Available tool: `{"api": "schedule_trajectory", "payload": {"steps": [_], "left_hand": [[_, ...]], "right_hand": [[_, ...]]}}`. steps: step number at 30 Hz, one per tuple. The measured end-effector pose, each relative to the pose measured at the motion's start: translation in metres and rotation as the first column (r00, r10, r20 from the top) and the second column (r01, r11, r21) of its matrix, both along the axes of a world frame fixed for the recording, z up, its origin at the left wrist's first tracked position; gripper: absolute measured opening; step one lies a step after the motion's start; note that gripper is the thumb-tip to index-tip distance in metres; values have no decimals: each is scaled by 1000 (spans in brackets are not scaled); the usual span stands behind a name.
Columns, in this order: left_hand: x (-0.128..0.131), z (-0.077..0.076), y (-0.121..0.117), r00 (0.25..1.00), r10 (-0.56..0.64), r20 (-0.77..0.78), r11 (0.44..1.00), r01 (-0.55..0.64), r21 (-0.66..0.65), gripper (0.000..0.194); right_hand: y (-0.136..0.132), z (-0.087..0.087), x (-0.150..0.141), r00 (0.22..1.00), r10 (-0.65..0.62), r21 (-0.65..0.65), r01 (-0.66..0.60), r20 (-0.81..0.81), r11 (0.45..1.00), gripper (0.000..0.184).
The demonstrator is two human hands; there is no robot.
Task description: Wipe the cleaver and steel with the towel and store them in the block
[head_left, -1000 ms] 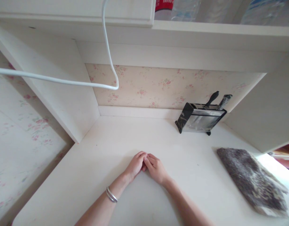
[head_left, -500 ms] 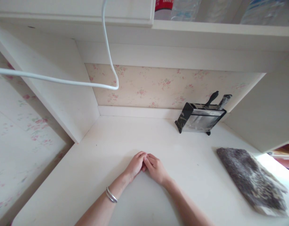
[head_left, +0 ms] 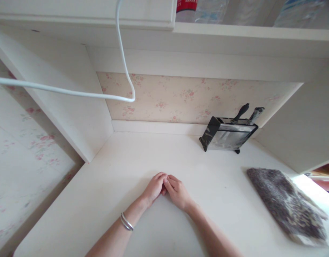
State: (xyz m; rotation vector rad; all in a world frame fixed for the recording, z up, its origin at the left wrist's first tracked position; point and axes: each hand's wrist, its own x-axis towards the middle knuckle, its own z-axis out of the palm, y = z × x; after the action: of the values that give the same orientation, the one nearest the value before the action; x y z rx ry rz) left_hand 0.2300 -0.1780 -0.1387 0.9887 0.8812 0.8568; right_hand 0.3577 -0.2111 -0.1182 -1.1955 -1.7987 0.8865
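Observation:
On the white countertop [head_left: 153, 150], my left hand [head_left: 154, 188] and my right hand [head_left: 177, 191] rest together, touching at the fingers and thumbs. Both have their fingers curled closed, and no object shows in either one. The inner sides of the palms are hidden. A pair of silver bangles [head_left: 126, 221] circles my left wrist.
At the back right stands a knife block [head_left: 225, 137] with two dark handles sticking up. A grey-brown patterned cloth [head_left: 284, 203] lies at the right. A white cable [head_left: 73, 92] hangs at upper left. Above, an open shelf [head_left: 255, 33] holds bottles and clear packaging.

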Motion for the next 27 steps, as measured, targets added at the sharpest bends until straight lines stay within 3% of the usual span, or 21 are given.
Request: {"api": "schedule_trajectory", "payload": {"steps": [11,14,16,19,21,23,24,26,27], "left_hand": [[0,5,-1,999,-9,-31,1000,9,16,24],[2,13,-4,998,-29,-56,999,31,32,25],[3,19,-7,995,-53,-81,997,57,46,29],[3,25,-10,990,-81,-118,994,88,60,31],[3,28,-10,986,-85,-143,994,94,60,27],[6,32,-7,982,-90,-167,993,102,64,25],[10,35,-5,979,-98,-178,991,112,73,24],[23,46,1,974,-119,-192,985,140,101,25],[31,52,5,972,-129,-194,981,154,119,26]], "right_hand": [[0,3,0,999,-7,-58,4,-45,998,54],[2,14,6,985,63,-176,-92,-163,980,57],[2,20,17,945,129,-279,-217,-302,935,56],[6,22,49,890,39,-421,-253,-454,871,37],[12,19,84,887,-140,-479,-99,-439,872,39],[23,17,128,868,-361,-483,168,-342,860,42],[30,18,153,822,-508,-469,354,-256,809,39],[44,27,204,712,-679,-422,568,-179,707,33],[51,35,229,623,-767,-389,674,-157,628,31]]}}
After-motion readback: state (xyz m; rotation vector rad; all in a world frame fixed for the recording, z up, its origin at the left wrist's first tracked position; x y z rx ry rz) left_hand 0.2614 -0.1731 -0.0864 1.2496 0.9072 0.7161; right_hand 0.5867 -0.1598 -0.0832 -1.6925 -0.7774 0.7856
